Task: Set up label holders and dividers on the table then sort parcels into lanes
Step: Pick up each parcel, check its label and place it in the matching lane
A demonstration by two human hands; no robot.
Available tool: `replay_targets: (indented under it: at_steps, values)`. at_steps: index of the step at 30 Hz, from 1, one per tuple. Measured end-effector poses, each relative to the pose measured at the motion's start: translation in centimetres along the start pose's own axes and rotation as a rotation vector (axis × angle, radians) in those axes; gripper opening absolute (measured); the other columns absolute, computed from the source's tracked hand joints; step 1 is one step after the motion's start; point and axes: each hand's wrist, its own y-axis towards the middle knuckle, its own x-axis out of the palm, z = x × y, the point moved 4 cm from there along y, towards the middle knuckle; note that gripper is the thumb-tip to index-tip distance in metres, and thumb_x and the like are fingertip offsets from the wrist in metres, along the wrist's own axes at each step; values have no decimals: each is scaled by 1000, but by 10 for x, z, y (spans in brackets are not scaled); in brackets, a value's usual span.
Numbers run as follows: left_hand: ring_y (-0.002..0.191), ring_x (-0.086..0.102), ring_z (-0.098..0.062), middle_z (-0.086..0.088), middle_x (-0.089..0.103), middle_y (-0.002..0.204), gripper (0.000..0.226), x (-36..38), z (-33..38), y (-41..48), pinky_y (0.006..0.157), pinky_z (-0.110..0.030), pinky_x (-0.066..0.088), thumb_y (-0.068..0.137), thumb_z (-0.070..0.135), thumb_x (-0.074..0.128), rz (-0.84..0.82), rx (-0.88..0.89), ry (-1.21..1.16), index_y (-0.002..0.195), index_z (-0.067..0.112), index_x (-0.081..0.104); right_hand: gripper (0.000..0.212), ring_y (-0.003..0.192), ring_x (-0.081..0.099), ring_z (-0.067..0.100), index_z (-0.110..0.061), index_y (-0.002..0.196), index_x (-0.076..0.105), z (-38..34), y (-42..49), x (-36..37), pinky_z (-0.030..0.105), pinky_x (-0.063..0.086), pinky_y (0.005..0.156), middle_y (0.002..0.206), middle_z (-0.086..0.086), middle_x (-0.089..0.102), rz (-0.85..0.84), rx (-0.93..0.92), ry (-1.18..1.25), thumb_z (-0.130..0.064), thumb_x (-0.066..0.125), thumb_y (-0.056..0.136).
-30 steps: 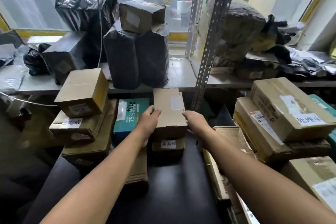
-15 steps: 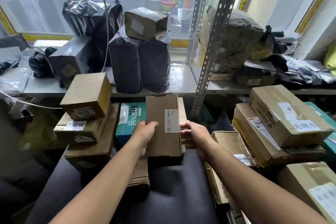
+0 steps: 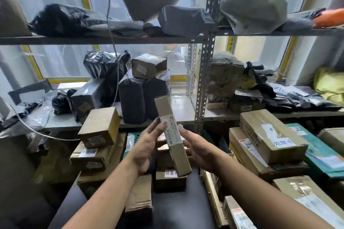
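Both broad faces of the brown parcel (image 3: 172, 135) are sandwiched over the dark table (image 3: 186, 210): left grip (image 3: 147, 148) on its left face, right grip (image 3: 201, 151) on its right, fingers wide and mostly straight. Parcel's edge-on, long axis running from near and low up to far, tipped left. Labelled box (image 3: 170, 182) sits right below, box stacks crowd both sides, loaded shelf (image 3: 104, 40) beyond, so tight room imo.

Brown parcel (image 3: 172, 135), white barcode label (image 3: 170, 132)
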Motion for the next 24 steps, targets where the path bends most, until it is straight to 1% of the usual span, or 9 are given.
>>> replay_targets:
  at_steps: [4, 6, 8, 13, 15, 17, 19, 21, 24]
  values:
    - [108, 67, -21, -2, 71, 118, 50, 1, 10, -7, 90, -47, 55, 88, 39, 64, 227, 110, -44, 136, 26, 54, 51, 91, 69, 23, -19, 124, 66, -5, -17, -11, 35, 54, 73, 105, 2, 73, 79, 19, 121, -57, 54, 93]
    - [102, 67, -16, -2, 70, 113, 35, -5, 16, -9, 77, -34, 56, 95, 26, 62, 427, 198, 49, 130, 25, 56, 46, 85, 68, 21, -23, 120, 69, -6, -23, -20, 35, 51, 75, 103, 2, 71, 112, 19, 139, -56, 46, 98]
    - [98, 69, -18, -5, 71, 108, 21, -8, 19, -11, 68, -28, 54, 98, 18, 60, 525, 223, 139, 118, 20, 65, 47, 87, 67, 22, -24, 117, 72, -8, -28, -26, 39, 50, 80, 103, 2, 71, 121, 0, 138, -57, 44, 99]
    - [97, 68, -14, 2, 74, 103, 25, 5, 20, -16, 74, -32, 54, 104, 28, 49, 452, 72, 223, 121, 23, 67, 50, 94, 65, 25, -25, 113, 74, -16, -41, -33, 37, 50, 82, 108, 2, 72, 156, -19, 39, -60, 42, 98]
    - [101, 66, -17, 2, 74, 102, 29, 9, 19, -17, 81, -41, 55, 105, 35, 45, 391, -5, 246, 118, 24, 68, 50, 91, 66, 23, -24, 112, 74, -18, -47, -37, 33, 50, 76, 106, 3, 72, 170, -37, 7, -59, 39, 100]
    - [104, 65, -21, 0, 73, 105, 33, 13, 19, -19, 76, -46, 58, 105, 39, 40, 350, -50, 243, 116, 24, 68, 49, 83, 67, 17, -24, 110, 72, -20, -53, -40, 28, 49, 68, 98, -1, 72, 189, -43, -19, -57, 37, 102]
    - [105, 64, -21, -1, 71, 109, 36, 15, 20, -21, 65, -41, 59, 105, 42, 38, 335, -61, 250, 120, 24, 66, 47, 80, 66, 12, -24, 113, 71, -22, -58, -42, 26, 48, 64, 100, -4, 72, 200, -56, -27, -55, 36, 103]
    - [106, 62, -20, 0, 70, 111, 37, 20, 22, -23, 63, -39, 57, 105, 43, 38, 330, -51, 252, 122, 24, 64, 45, 82, 66, 11, -26, 112, 71, -23, -62, -45, 26, 48, 66, 105, -7, 73, 213, -74, -29, -54, 35, 104]
    - [103, 61, -20, 3, 69, 106, 36, 29, 23, -25, 75, -46, 57, 106, 41, 37, 324, -50, 228, 117, 22, 66, 46, 96, 67, 17, -27, 116, 71, -23, -67, -49, 31, 49, 76, 114, -6, 73, 230, -94, -42, -55, 36, 103]
